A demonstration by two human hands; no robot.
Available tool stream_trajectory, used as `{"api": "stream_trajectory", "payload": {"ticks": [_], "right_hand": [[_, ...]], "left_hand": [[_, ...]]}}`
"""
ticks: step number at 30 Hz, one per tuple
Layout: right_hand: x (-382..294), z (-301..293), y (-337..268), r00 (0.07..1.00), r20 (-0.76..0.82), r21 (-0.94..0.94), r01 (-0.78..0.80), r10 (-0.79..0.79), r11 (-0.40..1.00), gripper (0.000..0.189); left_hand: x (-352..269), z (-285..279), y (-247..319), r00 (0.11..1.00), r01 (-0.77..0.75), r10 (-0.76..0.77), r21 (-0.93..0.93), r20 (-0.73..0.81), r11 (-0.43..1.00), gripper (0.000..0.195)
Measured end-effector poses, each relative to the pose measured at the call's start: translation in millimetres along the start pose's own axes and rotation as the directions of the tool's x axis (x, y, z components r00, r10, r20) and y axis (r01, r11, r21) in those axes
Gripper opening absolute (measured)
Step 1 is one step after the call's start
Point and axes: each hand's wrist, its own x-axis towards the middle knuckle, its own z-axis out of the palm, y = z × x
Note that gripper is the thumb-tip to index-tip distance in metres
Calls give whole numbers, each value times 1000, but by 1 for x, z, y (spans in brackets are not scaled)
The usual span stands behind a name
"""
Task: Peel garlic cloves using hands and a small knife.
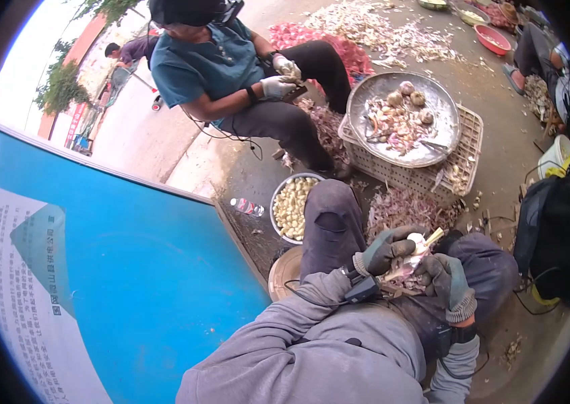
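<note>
Both my hands wear grey-green work gloves and meet above my lap. My left hand [387, 250] grips a partly peeled garlic bulb [417, 246] whose pale stem points up and right. My right hand [446, 283] is at the bulb's lower right side, its bent fingers against the loose skin; what lies between them is partly hidden. Papery garlic skins lie under the hands, beside a flat piece [400, 290] that looks wooden. Beyond my raised knee, a round basin [273, 208] holds many peeled cloves.
A large metal pan [444, 103] with bulbs and cloves rests on an upturned plastic crate [469, 151]. Garlic skins [406, 209] are heaped below it. A gloved co-worker [214, 65] sits across. A plastic bottle [247, 207] lies near a blue panel [163, 272]; a black bag [558, 232] is at right.
</note>
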Motion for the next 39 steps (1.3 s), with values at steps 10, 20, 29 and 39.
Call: {"api": "stream_trajectory", "payload": {"ticks": [10,20,29,39], "right_hand": [[5,1,24,998,-31,28,-57,58,998,55],[10,19,29,990,-97,-1,103,-102,995,52],[9,19,47,832,-241,-401,384,-500,832,46],[19,42,52,902,-48,-588,322,-429,742,60]], "left_hand": [[-4,5,-3,998,-58,55,146,27,988,39],[-11,-5,-9,990,-87,110,243,-87,966,39],[15,6,-31,867,-405,489,700,91,588,31],[-14,15,3,950,-23,25,11,-312,1000,42]]}}
